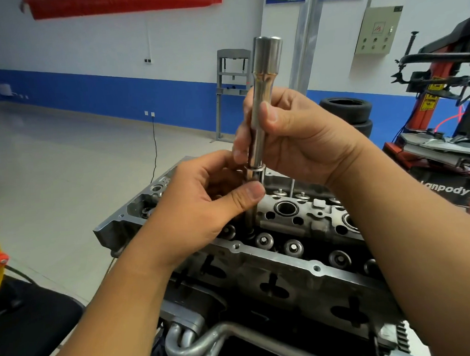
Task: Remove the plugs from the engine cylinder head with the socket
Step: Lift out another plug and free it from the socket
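Under my left hand (202, 206) sits the near end of the cylinder head (259, 255), and that hand's thumb and curled fingers pinch something slim at the foot of the socket (262, 105); I judge it to be a plug, though my fingers hide most of it. Just right of it, my right hand (294, 142) wraps the long steel socket upright, thumb pressed on its shaft, well above the open plug wells (286, 208). If my left pinch slips as the plug comes free, it could drop into a well or among the valve springs (293, 247) below my knuckles. If I tilt the socket while pulling, the plug may bind inside. Further right, I cannot tell whether other wells hold plugs.
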`<state>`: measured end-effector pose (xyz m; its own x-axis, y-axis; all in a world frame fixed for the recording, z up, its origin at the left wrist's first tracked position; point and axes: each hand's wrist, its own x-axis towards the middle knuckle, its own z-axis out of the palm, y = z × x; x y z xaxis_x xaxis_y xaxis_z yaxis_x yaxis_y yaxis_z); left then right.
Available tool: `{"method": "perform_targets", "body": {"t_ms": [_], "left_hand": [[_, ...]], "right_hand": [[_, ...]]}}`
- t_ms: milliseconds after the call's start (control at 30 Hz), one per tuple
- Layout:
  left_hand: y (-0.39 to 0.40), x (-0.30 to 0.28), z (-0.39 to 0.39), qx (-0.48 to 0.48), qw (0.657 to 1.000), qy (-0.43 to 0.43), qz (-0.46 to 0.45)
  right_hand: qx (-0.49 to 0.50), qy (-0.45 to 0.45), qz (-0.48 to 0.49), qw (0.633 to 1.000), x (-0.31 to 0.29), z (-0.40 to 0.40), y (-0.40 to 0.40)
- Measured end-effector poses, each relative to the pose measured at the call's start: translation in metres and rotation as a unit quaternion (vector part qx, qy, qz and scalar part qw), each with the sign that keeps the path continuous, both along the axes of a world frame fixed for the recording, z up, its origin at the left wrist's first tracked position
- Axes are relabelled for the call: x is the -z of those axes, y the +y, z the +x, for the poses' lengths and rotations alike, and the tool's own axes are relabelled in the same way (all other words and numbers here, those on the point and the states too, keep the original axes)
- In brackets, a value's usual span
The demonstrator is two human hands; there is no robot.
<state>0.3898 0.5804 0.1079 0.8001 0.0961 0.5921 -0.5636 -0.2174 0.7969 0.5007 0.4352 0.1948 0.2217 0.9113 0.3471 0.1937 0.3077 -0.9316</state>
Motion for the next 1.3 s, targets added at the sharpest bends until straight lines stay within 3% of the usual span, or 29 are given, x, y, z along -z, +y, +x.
{"method": "perform_targets", "body": {"t_ms": [133,433,500,667,900,1000,1133,1300], "left_hand": [[0.0014,-0.0037,-0.0036,0.099,0.995,0.011,-0.018],[-0.0042,0.0026,0.0004,-0.047,0.997,-0.035,-0.042],[-0.0044,0.0021,0.0002,-0.040,0.997,-0.042,-0.041],[0.0014,-0.0023,-0.0036,0.089,0.995,-0.009,-0.035],[-0.0039,0.0012,0.0009,-0.026,0.998,-0.032,-0.055],[-0.0022,0.0001,-0.0003,-0.008,0.998,-0.027,-0.047],[0.0025,-0.0019,-0.0043,0.104,0.994,-0.002,-0.040],[-0.0009,0.0000,-0.0021,0.021,0.998,-0.019,-0.050]], "right_hand": [[-0.008,0.009,0.010,1.000,0.0000,0.0012,-0.0020],[-0.003,0.006,0.016,1.000,-0.0004,-0.0009,0.0002],[-0.003,-0.003,0.021,1.000,-0.0005,-0.0013,-0.0001],[-0.006,0.011,0.022,1.000,0.0000,-0.0002,-0.0010],[-0.017,0.015,0.018,1.000,0.0004,-0.0003,0.0026],[-0.015,0.008,0.022,1.000,0.0012,-0.0024,0.0034],[-0.022,0.010,0.016,1.000,0.0003,-0.0042,0.0025],[-0.011,0.012,0.017,1.000,0.0027,-0.0032,0.0038]]}}
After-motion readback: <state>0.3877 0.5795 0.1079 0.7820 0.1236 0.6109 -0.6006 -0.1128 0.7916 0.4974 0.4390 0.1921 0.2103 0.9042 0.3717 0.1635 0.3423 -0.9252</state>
